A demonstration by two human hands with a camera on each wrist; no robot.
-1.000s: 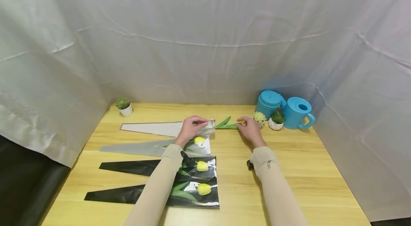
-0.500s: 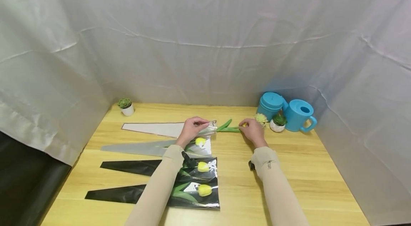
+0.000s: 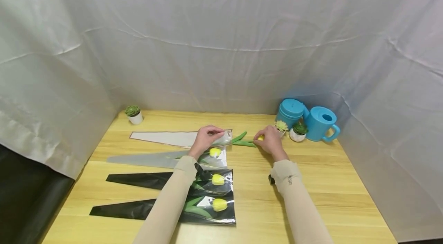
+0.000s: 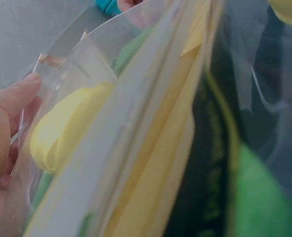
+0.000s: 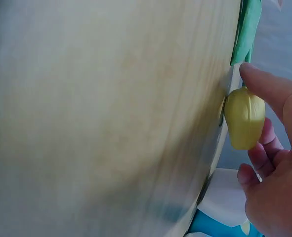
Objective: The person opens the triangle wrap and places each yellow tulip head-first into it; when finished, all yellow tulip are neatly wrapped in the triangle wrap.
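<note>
In the head view my left hand (image 3: 207, 138) pinches the open end of a clear-fronted flower sleeve (image 3: 162, 138) with a white back and reddish border. My right hand (image 3: 271, 141) pinches a yellow artificial tulip (image 5: 244, 118) by the stem just under its bloom. The tulip's green leaves (image 3: 239, 137) point left toward the sleeve's mouth; how far the stem reaches inside is hard to see. A grey sleeve (image 3: 145, 160) with a yellow tulip bloom (image 3: 215, 152) in it lies just below my left hand.
Two black sleeves (image 3: 138, 179) with yellow tulips lie nearer me, under my left forearm. Behind my right hand stand a blue lidded cup (image 3: 290, 109), a blue watering can (image 3: 320, 124) and small potted succulents (image 3: 298, 132). Another succulent (image 3: 135, 115) stands far left.
My right hand has brought the tulip slightly toward me and left, and its leaves sit a little lower at the sleeve's mouth. My left hand keeps its pinch on the sleeve.
</note>
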